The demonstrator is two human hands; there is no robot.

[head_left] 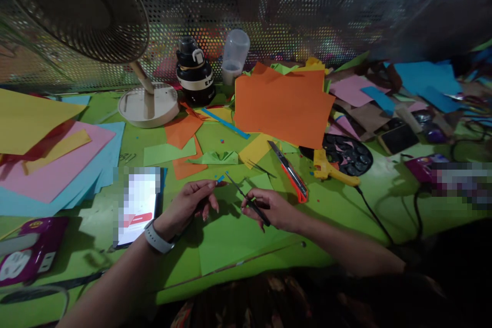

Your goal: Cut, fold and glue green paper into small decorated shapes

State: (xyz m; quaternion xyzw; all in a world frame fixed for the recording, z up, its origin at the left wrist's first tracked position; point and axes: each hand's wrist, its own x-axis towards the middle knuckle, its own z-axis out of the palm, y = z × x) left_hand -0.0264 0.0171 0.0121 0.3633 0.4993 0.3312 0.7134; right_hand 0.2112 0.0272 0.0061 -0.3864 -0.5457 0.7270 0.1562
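Your left hand (196, 199), well left of the red-handled cutter (289, 173), pinches a small blue paper strip (220, 179) between thumb and forefinger, the remaining fingers loosely curled. Your right hand (271, 207), just left of the cutter's handle, is closed around a slim dark-handled tool (263, 216), its pointed tip near the strip. Left of the cutter's blade sits a folded green paper (217, 158), with a large orange sheet (282, 105) beyond the cutter.

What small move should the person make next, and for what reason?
Probably bring the pointed tool to the blue paper: the left hand pinches this piece, and the right hand holds the tool with its tip close by.
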